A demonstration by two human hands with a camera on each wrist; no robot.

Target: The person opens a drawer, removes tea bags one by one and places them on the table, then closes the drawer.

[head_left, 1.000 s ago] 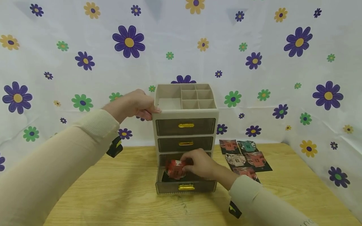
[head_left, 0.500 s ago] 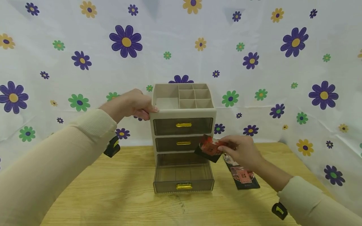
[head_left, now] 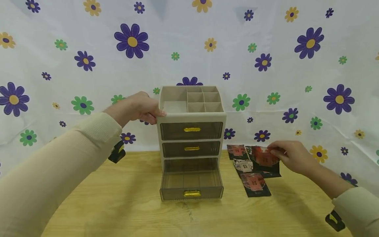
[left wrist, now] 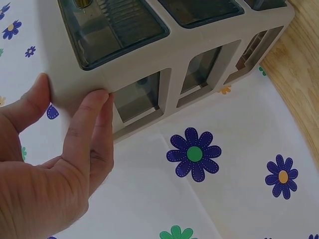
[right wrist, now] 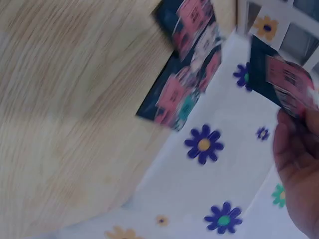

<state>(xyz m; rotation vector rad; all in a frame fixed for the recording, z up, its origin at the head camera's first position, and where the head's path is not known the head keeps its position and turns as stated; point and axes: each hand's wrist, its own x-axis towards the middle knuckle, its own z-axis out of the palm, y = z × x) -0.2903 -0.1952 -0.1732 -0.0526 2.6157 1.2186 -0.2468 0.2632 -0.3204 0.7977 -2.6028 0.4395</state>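
Note:
A cream drawer organizer (head_left: 192, 117) stands on the table, its bottom drawer (head_left: 207, 193) pulled out with nothing lying inside. My left hand (head_left: 142, 107) grips its upper left front corner, thumb and fingers on either side of the edge in the left wrist view. Away to the right, my right hand (head_left: 296, 157) pinches a dark square card with a red print (head_left: 263, 157) by its edge. That card is raised over similar cards on the table, among them a pale one (head_left: 243, 166) and a red one (head_left: 254, 183). It partly covers those behind it.
Two smoky drawers with gold handles, the top one (head_left: 207, 131) and the middle one (head_left: 207, 149), are closed. Open compartments (head_left: 204, 97) top the organizer. A white flowered cloth (head_left: 189, 39) hangs behind the wooden table (head_left: 124, 197).
My right hand has lifted the card out of the bottom drawer and carried it right, over the other cards. The left hand stays on the organizer's corner.

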